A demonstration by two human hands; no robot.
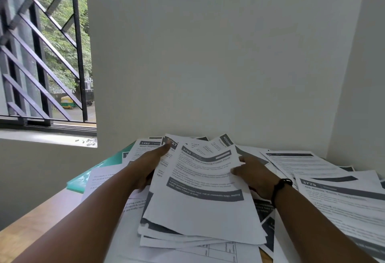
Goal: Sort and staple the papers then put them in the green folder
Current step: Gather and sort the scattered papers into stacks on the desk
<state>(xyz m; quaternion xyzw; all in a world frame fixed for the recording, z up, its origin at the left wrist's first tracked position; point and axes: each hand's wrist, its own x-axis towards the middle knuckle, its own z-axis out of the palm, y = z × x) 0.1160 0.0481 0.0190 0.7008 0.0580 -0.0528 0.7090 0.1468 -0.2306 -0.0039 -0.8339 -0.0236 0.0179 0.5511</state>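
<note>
From the head view, I have a loose bundle of papers [200, 196] raised between both hands over the wooden table [31, 227], and I place everything else by that bundle. My left hand [150, 166] lies along its left edge, fingers stretched long and flat toward the wall, the thumb tucked under the sheets where I cannot see it; my right hand [253, 174] clamps the right edge, thumb pressed on the top page and fingers curled behind it, with a dark wristband [280, 187] at the wrist. The top page is numbered 3793 and bows in the middle. Left of the bundle, past my left hand, the green folder [98, 169] lies flat, mostly buried under printed sheets, so only its left part and a far corner show. Beyond the bundle, against the white wall [208, 54], more pages fan out, one headed 1492 [145, 148]. Right of the bundle, a spread of sheets covers the table, the nearest headed 3779 [341, 198]. Under the bundle, further pages lie overlapped, one with a ruled grid near the bottom edge. Far left of the bundle, a barred window [45, 54] shows trees and a street. I cannot make out a stapler among the papers.
</note>
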